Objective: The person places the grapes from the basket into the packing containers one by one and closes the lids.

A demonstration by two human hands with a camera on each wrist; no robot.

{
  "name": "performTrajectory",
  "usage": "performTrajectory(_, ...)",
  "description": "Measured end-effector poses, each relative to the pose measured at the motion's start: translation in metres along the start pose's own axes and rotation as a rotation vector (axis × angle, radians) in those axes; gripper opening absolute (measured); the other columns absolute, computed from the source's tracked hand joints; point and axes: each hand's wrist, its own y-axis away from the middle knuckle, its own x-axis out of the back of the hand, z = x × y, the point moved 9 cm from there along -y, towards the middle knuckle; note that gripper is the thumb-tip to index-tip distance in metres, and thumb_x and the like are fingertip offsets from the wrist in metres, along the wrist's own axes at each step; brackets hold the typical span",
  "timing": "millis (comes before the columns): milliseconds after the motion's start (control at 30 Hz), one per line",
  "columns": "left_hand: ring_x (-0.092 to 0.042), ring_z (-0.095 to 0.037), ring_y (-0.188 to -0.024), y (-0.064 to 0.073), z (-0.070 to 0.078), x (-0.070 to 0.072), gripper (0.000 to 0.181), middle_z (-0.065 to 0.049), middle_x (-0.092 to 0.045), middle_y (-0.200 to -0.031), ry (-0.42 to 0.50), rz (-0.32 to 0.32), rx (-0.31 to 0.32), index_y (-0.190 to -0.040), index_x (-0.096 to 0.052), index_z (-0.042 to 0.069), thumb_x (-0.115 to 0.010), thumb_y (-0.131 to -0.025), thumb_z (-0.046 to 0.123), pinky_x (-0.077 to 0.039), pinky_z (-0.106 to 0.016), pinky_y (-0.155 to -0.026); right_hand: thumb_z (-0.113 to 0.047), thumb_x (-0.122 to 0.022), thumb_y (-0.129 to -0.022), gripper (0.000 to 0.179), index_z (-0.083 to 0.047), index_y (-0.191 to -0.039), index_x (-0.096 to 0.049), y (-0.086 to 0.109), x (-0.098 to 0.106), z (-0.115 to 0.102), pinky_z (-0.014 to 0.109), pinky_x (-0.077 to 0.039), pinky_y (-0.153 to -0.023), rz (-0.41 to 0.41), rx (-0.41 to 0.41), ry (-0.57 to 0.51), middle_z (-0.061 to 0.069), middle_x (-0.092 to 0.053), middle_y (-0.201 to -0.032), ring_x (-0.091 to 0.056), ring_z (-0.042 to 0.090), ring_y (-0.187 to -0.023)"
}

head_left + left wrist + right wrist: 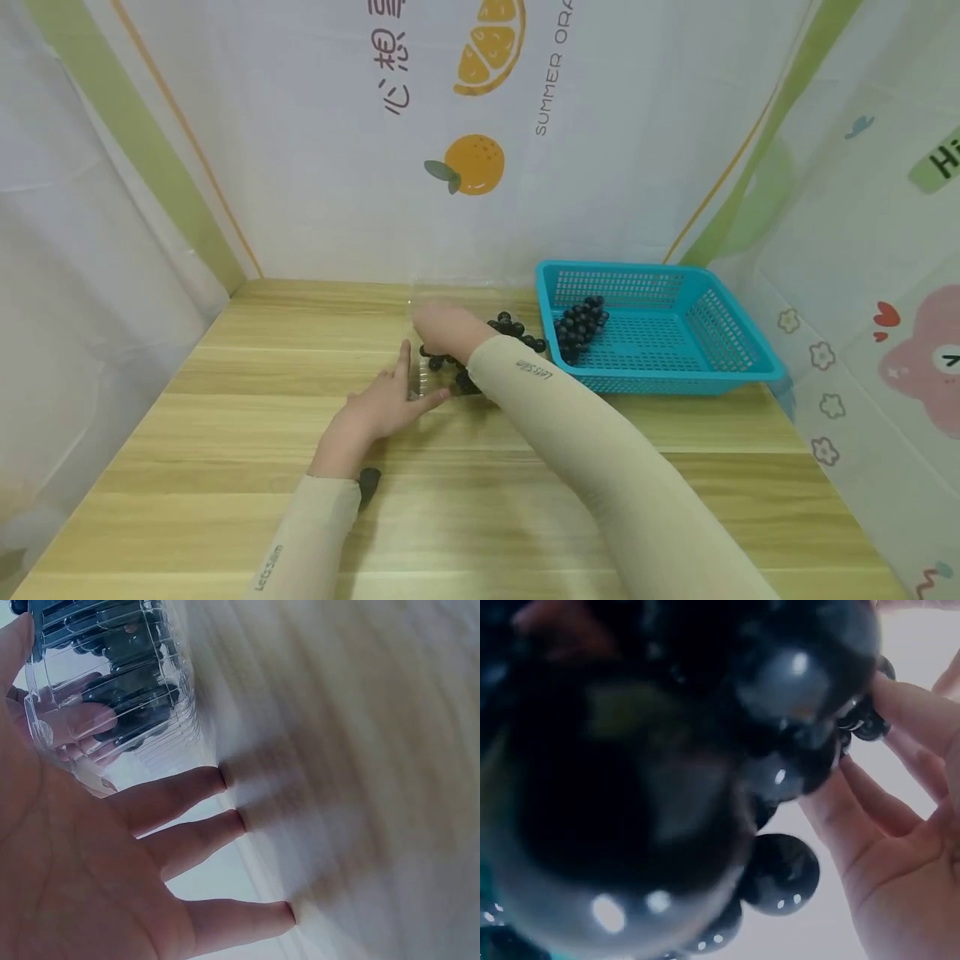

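My right hand (pixel 448 327) grips a bunch of dark grapes (pixel 780 871) over a clear plastic box (pixel 166 656). In the head view, the hand and sleeve hide part of the bunch, and some grapes (pixel 517 329) show beyond the wrist. At the box's near left corner is my left hand (pixel 381 406), thumb and forefinger spread against its sides. Its other fingers (pixel 184 793) are straight, their tips down at the tabletop. How much of the bunch lies inside the box is hard to tell.
A blue plastic basket (pixel 660 385) stands right of the box, with another bunch of dark grapes (pixel 581 327) at its left side. Partly behind the left wrist lies a small dark object (pixel 368 486). A printed curtain (pixel 337 200) borders the wooden table (pixel 225 433) at the back.
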Motion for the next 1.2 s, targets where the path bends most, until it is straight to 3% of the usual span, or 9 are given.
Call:
performTrajectory(133,-0.027,-0.053,-0.16,-0.001,0.001,0.0,0.122,-0.034,-0.03,-0.169,-0.006,0.0,0.003,-0.169,0.02,0.014,-0.045,-0.095,0.086,-0.018,-0.09,-0.114,-0.009,-0.068,-0.104,0.015,-0.006,-0.117,-0.075,-0.003,0.003,0.005,0.027,-0.062,-0.092,0.012,-0.001,-0.055,0.006,-0.077,-0.116,-0.071,0.016,-0.095)
performTrajectory(367,-0.028,-0.053,-0.159,-0.001,0.001,0.0,0.121,-0.035,-0.029,-0.169,-0.009,0.0,0.002,-0.169,0.021,0.013,-0.046,-0.097,0.083,-0.018,-0.09,-0.114,-0.008,-0.065,-0.105,0.01,-0.007,-0.105,-0.075,0.0,0.01,0.008,0.024,-0.058,-0.077,0.034,0.006,-0.116,0.002,-0.075,-0.098,-0.058,0.011,-0.077)
performTrajectory(467,-0.027,-0.052,-0.16,-0.001,0.002,0.001,0.121,-0.032,-0.036,-0.168,-0.009,-0.003,0.0,-0.168,0.023,0.014,-0.046,-0.097,0.083,-0.018,-0.091,-0.114,-0.006,-0.064,-0.105,0.013,-0.01,-0.094,-0.07,0.001,0.012,0.006,0.023,-0.052,-0.072,0.037,0.022,-0.131,-0.001,-0.064,-0.084,-0.051,0.01,-0.071)
performTrajectory(567,-0.024,-0.051,-0.161,-0.001,0.002,0.0,0.123,-0.023,-0.052,-0.161,-0.005,-0.013,-0.002,-0.167,0.025,0.015,-0.046,-0.096,0.085,-0.018,-0.091,-0.113,-0.004,-0.063,-0.105,0.019,-0.013,-0.088,-0.065,0.002,0.016,0.001,0.022,-0.047,-0.069,0.043,0.054,-0.121,-0.004,-0.053,-0.078,-0.045,0.009,-0.069)
performTrajectory(700,-0.022,-0.051,-0.162,-0.002,0.002,-0.001,0.125,-0.017,-0.061,-0.155,-0.002,-0.023,-0.002,-0.167,0.026,0.013,-0.044,-0.094,0.088,-0.02,-0.091,-0.113,0.0,-0.061,-0.103,0.019,-0.012,-0.092,-0.071,0.002,0.025,-0.005,0.022,-0.045,-0.068,0.067,0.096,-0.129,-0.003,-0.061,-0.086,-0.048,0.009,-0.073)
performTrajectory(833,-0.025,-0.052,-0.161,-0.003,0.001,0.0,0.125,-0.025,-0.048,-0.163,0.0,-0.019,-0.007,-0.168,0.023,0.012,-0.043,-0.093,0.089,-0.022,-0.089,-0.114,0.003,-0.06,-0.103,0.022,-0.009,-0.103,-0.078,0.002,0.033,-0.006,0.024,-0.05,-0.072,0.086,0.1,-0.161,0.003,-0.074,-0.11,-0.054,0.012,-0.081)
performTrajectory(933,-0.025,-0.051,-0.161,-0.003,0.0,-0.001,0.125,-0.028,-0.041,-0.167,0.004,-0.023,-0.006,-0.168,0.023,0.012,-0.042,-0.094,0.089,-0.021,-0.089,-0.115,0.002,-0.062,-0.102,0.023,-0.01,-0.11,-0.08,0.002,0.029,-0.005,0.025,-0.056,-0.081,0.071,0.087,-0.147,0.004,-0.076,-0.122,-0.058,0.011,-0.088)
performTrajectory(1067,-0.023,-0.052,-0.161,-0.002,-0.001,-0.002,0.125,-0.027,-0.039,-0.168,0.007,-0.032,-0.002,-0.167,0.024,0.011,-0.042,-0.094,0.088,-0.019,-0.09,-0.114,-0.002,-0.063,-0.104,0.018,-0.011,-0.109,-0.078,0.002,0.019,-0.004,0.025,-0.053,-0.079,0.042,0.068,-0.146,0.003,-0.074,-0.116,-0.055,0.011,-0.084)
performTrajectory(1200,-0.019,-0.051,-0.163,-0.002,-0.001,-0.003,0.125,-0.015,-0.06,-0.156,0.011,-0.028,0.003,-0.168,0.023,0.014,-0.043,-0.094,0.089,-0.017,-0.091,-0.113,-0.005,-0.061,-0.106,0.018,-0.012,-0.102,-0.077,0.001,0.013,-0.002,0.026,-0.051,-0.075,0.051,0.036,-0.155,0.002,-0.074,-0.11,-0.049,0.011,-0.076)
